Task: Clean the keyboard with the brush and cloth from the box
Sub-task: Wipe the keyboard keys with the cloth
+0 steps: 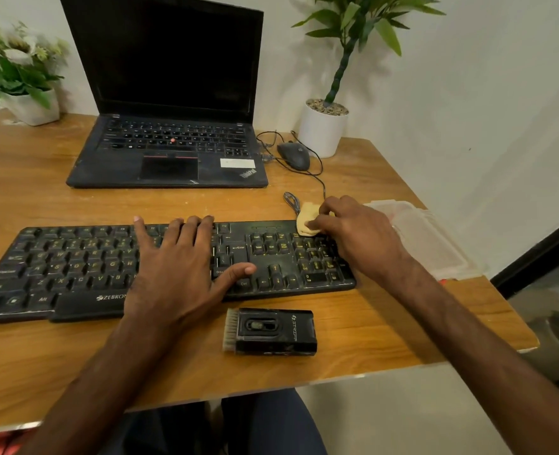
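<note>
Wooden desk [370, 339]: the right hand [360, 231] pinches a yellow cloth [306, 218] on the keyboard [74, 264], far right corner. The left hand [179, 264] lies flat, fingers spread, covering the end of "ZEBRON". A brush [271, 331] marked "STRIFF" lies just in front, and the clear box [435, 244] sits partly behind the right wrist.

The left hand [176, 257] and right hand [356, 234] are bare, as are both wrists and the forearms [97, 389] all the way to the lower edge of the view. The fingers are long, with short-trimmed nails, and fine hair shows along the forearms. Below the tabletop [353, 349] edge, the lap is clad in plain dark navy trousers [271, 425].
</note>
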Motion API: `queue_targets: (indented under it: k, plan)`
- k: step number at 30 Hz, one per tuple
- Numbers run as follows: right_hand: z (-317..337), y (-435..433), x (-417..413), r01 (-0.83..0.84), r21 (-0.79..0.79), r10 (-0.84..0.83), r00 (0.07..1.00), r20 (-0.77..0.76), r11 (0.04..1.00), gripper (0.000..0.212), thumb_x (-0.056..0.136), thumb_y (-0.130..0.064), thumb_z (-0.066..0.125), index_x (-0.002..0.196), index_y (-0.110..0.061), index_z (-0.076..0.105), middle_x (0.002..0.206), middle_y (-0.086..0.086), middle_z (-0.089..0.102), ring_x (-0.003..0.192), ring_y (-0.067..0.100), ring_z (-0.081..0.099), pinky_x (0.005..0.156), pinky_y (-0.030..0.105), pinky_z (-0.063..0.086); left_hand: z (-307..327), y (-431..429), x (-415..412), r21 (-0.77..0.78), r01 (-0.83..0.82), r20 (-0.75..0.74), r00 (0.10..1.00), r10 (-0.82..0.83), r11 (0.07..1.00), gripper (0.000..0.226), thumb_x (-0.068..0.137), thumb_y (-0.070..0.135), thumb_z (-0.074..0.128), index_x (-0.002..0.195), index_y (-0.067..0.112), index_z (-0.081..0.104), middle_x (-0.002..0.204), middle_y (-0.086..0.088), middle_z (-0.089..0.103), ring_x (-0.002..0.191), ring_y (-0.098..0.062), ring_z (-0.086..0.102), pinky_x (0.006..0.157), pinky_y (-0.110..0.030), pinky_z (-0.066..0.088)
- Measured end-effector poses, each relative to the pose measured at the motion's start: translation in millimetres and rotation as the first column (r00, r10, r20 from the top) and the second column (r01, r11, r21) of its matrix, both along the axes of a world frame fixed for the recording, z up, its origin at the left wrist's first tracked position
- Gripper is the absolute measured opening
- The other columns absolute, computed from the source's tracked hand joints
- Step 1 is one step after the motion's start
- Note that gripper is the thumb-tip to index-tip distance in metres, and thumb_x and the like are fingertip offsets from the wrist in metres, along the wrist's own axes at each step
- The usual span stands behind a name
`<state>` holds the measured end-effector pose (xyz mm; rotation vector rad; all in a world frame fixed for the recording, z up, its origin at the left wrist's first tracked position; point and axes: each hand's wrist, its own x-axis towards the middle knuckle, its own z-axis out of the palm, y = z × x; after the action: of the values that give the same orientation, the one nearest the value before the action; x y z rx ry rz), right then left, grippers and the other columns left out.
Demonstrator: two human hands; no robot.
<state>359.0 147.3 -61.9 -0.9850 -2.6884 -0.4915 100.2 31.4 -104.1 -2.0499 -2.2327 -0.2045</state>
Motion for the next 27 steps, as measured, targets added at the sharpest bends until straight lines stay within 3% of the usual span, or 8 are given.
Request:
queue_targets:
  k: [4,9,13,17,20,22,24,27]
  plan:
    - [11,7,7,0.001,-0.049,0.001,0.999,0.042,0.999,0.037,0.08,-0.013,0.078,0.113,-0.027,0.072,0.11,0.002,0.065,0.097,0.022,0.06,0.063,0.027,0.031,0,-1,0,-0.001,-0.008,0.0,1.0,0.008,1.0,0.119,0.075,0.09,-0.013,0.157,0.011,0.02,0.16,-0.01,0.031,0.148,-0.026,0.027,0.115,-0.071,0.002]
    - [11,13,25,0.051,-0.099,-0.043,0.996,0.08,0.994,0.039,0.082,-0.015,0.077,0.118,-0.03,0.07,0.118,0.002,0.062,0.105,0.022,0.057,0.063,0.027,0.038,0,-1,0,-0.007,-0.018,0.011,1.0,0.019,1.0,0.122,0.071,0.091,-0.018,0.158,0.012,0.015,0.162,-0.01,0.027,0.15,-0.025,0.024,0.115,-0.071,0.001]
    - [22,20,21,0.032,-0.093,-0.019,0.99,0.139,0.995,0.025,0.084,-0.019,0.074,0.109,-0.026,0.073,0.111,0.0,0.063,0.101,0.019,0.057,0.062,0.027,0.038,0,0,0,-0.003,-0.013,0.027,1.0,0.014,1.0,0.122,0.071,0.091,-0.016,0.158,0.011,0.016,0.161,-0.011,0.029,0.149,-0.026,0.026,0.115,-0.071,0.001]
    - [34,36,26,0.137,-0.134,-0.1,0.962,0.254,0.981,0.012,0.084,-0.015,0.068,0.093,-0.022,0.073,0.109,0.0,0.061,0.098,0.018,0.056,0.07,0.034,0.049,0,-1,0,-0.002,-0.021,0.023,1.0,0.021,1.0,0.122,0.07,0.091,-0.018,0.158,0.012,0.013,0.162,-0.01,0.027,0.15,-0.025,0.024,0.116,-0.07,0.001]
    - [20,39,32,0.046,-0.155,-0.062,0.993,-0.103,0.987,0.02,0.081,-0.003,0.07,0.091,-0.019,0.077,0.105,0.001,0.063,0.098,0.019,0.058,0.074,0.035,0.049,-2,0,0,0.0,-0.016,0.025,1.0,0.016,1.0,0.123,0.069,0.091,-0.019,0.158,0.012,0.013,0.162,-0.01,0.027,0.15,-0.026,0.024,0.115,-0.071,0.002]
    - [10,32,28,-0.044,-0.191,-0.035,0.919,-0.393,0.981,0.023,0.082,0.0,0.069,0.095,-0.018,0.077,0.102,0.001,0.063,0.094,0.015,0.059,0.077,0.027,0.047,-2,0,0,0.002,-0.012,0.025,1.0,0.012,1.0,0.122,0.071,0.092,-0.017,0.158,0.012,0.015,0.161,-0.01,0.028,0.149,-0.026,0.025,0.115,-0.071,0.003]
    - [1,27,26,-0.115,-0.252,-0.006,0.9,-0.435,0.961,0.023,0.085,-0.004,0.069,0.102,-0.018,0.076,0.102,0.001,0.062,0.095,0.012,0.059,0.08,0.023,0.046,-1,0,0,0.005,-0.009,0.024,1.0,0.009,1.0,0.121,0.072,0.091,-0.016,0.158,0.012,0.015,0.161,-0.01,0.029,0.149,-0.026,0.026,0.115,-0.071,0.003]
    - [-6,28,25,-0.104,-0.335,-0.057,0.898,-0.437,0.936,0.024,0.086,-0.008,0.07,0.107,-0.019,0.074,0.101,-0.001,0.065,0.093,0.011,0.059,0.079,0.031,0.049,-1,0,0,0.008,-0.006,0.027,1.0,0.006,1.0,0.121,0.072,0.091,-0.016,0.158,0.012,0.016,0.16,-0.011,0.03,0.149,-0.026,0.027,0.115,-0.071,0.003]
